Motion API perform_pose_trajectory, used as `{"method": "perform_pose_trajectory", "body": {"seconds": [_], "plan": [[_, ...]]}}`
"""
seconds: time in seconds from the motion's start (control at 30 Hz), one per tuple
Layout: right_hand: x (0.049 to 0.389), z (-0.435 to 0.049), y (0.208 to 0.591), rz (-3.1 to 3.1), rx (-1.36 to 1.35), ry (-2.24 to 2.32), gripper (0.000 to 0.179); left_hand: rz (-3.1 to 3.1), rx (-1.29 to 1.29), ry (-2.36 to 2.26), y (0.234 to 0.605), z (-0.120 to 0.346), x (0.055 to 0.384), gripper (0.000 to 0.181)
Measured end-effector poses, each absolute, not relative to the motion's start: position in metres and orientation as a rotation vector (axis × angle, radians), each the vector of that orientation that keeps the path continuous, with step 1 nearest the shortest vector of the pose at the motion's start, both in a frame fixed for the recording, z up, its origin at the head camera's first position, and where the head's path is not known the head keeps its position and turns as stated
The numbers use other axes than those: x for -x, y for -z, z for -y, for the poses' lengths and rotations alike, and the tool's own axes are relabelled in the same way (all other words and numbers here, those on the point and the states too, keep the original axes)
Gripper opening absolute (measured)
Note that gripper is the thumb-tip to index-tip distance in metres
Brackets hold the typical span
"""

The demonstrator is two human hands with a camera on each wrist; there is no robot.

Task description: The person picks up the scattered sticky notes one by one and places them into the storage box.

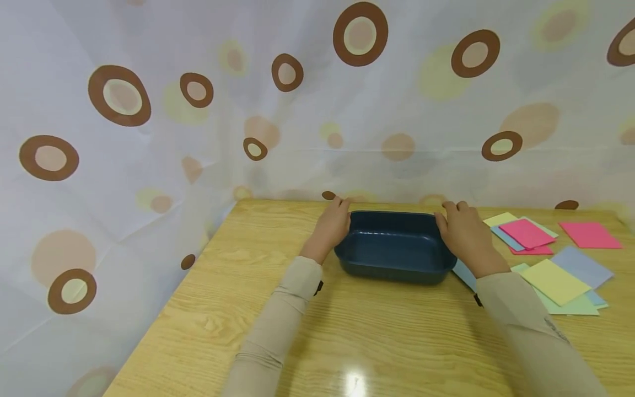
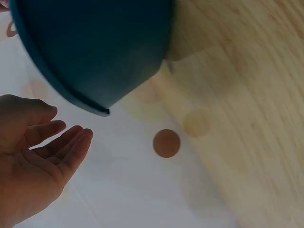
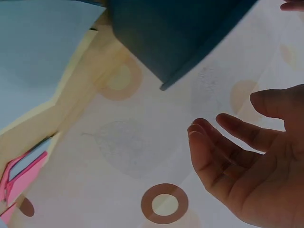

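I see left hand [image 1: 333,223] and right hand [image 1: 466,237] flanking dark blue tray [image 1: 392,270], fingers loosely curved, holding nothing; wrist views show gaps. Tray near far edge of bench [image 1: 223,309], coloured papers [image 1: 558,281] to right. Hands set wide, I reckon, to span tray's long side.

- The head camera looked forward and down across the table [image 1: 238,264] from farthest off, catching the whole dark blue tray [image 1: 397,273].
- The left wrist camera sat close behind the left hand [image 2: 31,175], its view slanted, cropping the tray.
- The right wrist camera sat similarly near the right hand [image 3: 256,183].
- Head and right wrist views shared the coloured papers [image 1: 558,281]; all three shared the tray.
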State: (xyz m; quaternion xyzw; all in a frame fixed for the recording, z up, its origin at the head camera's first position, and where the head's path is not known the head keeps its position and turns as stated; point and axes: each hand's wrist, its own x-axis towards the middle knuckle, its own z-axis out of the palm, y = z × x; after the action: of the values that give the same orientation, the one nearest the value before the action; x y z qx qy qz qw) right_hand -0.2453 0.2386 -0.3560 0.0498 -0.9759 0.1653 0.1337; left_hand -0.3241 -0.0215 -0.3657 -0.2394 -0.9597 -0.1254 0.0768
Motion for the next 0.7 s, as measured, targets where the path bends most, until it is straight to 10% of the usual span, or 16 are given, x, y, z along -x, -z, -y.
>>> {"method": "perform_pose_trajectory", "body": {"seconds": [0.7], "plan": [[0.263, -0.261, 0.388, 2.965, -0.172, -0.567, 0.028, 2.938, 0.637, 0.48, 0.402, 0.02, 0.345, 0.039]]}}
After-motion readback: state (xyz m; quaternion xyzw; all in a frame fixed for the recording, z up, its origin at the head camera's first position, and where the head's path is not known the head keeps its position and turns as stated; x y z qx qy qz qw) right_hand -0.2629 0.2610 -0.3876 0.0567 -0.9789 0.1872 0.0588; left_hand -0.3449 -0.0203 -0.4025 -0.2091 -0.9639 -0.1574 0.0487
